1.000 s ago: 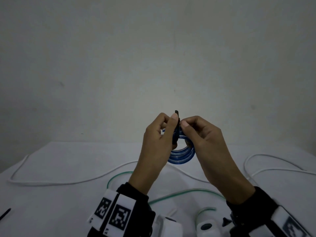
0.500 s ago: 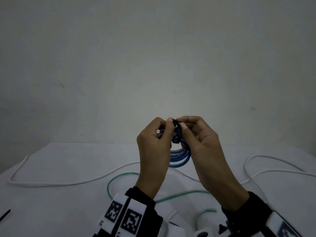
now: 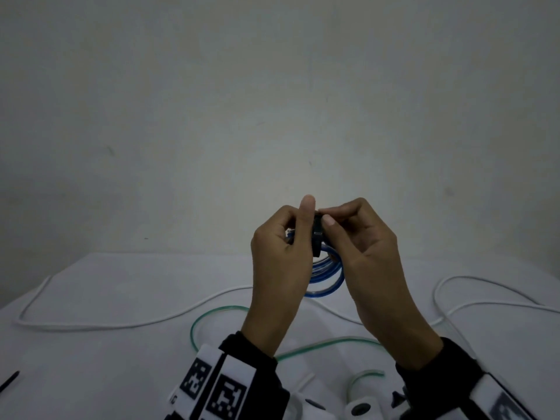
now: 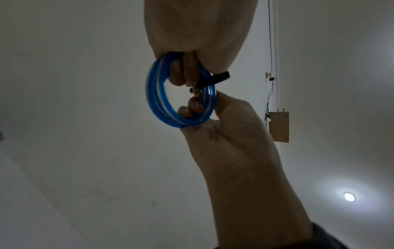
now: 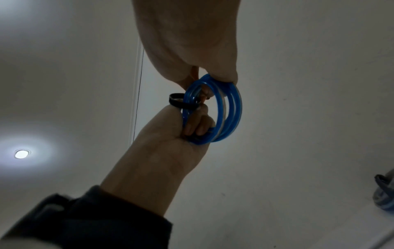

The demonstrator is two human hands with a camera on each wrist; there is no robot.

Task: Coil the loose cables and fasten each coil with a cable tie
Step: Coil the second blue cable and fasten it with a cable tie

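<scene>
A blue cable coil (image 3: 325,278) hangs between both hands, raised above the white table (image 3: 121,286). A black cable tie (image 3: 317,234) loops round the coil's top. My left hand (image 3: 298,234) grips the coil beside the tie, its thumb pointing up. My right hand (image 3: 330,219) pinches the top of the tie between thumb and forefinger. The left wrist view shows the coil (image 4: 157,101), the tie (image 4: 215,80) and fingers of both hands through the ring. The right wrist view shows the tie (image 5: 177,101) as a small loop on the coil (image 5: 230,109).
A loose white cable (image 3: 91,325) runs across the table's left side and another white cable (image 3: 454,286) curves at the right. A green cable (image 3: 212,316) loops under my wrists. A spare black tie (image 3: 9,381) lies at the left edge.
The tie's free end, which stood upright between the hands, is now bent over and pinched by the right hand. The left thumb has straightened upward.
</scene>
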